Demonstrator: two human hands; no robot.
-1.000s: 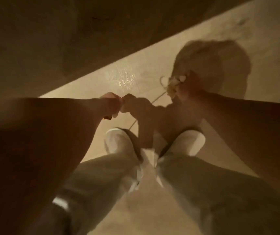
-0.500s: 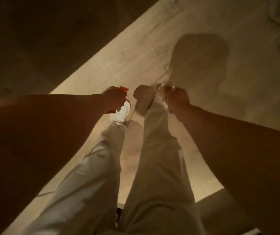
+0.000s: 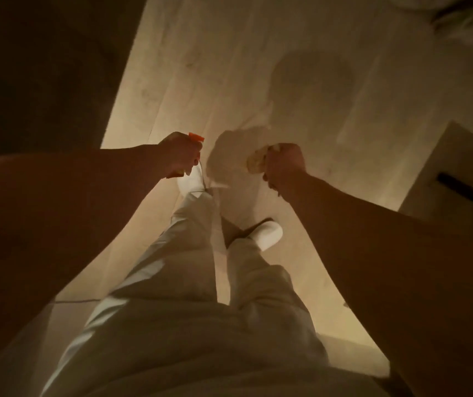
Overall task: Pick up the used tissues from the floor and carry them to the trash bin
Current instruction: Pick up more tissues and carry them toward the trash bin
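My right hand (image 3: 285, 164) is a closed fist around a crumpled pale tissue (image 3: 256, 162) that sticks out on its left side. My left hand (image 3: 179, 154) is closed around a small orange object (image 3: 196, 137) whose tip shows above the fingers and whose lower end shows below them; what it is I cannot tell. Both hands are held out at waist height above the light wooden floor (image 3: 229, 67). No trash bin shows in the dim view.
My legs in pale trousers and white slippers (image 3: 268, 233) stand mid-stride on the floor. A dark wall or furniture face (image 3: 43, 67) runs along the left. A pale box-like unit with a dark slot (image 3: 456, 184) stands at the right. Something blurred and white (image 3: 470, 27) lies at the top right.
I have risen from a crouch and stepped forward. Both hands lifted off the floor, still closed. The view swung so the floor strip now runs upward and the box-like unit came into sight.
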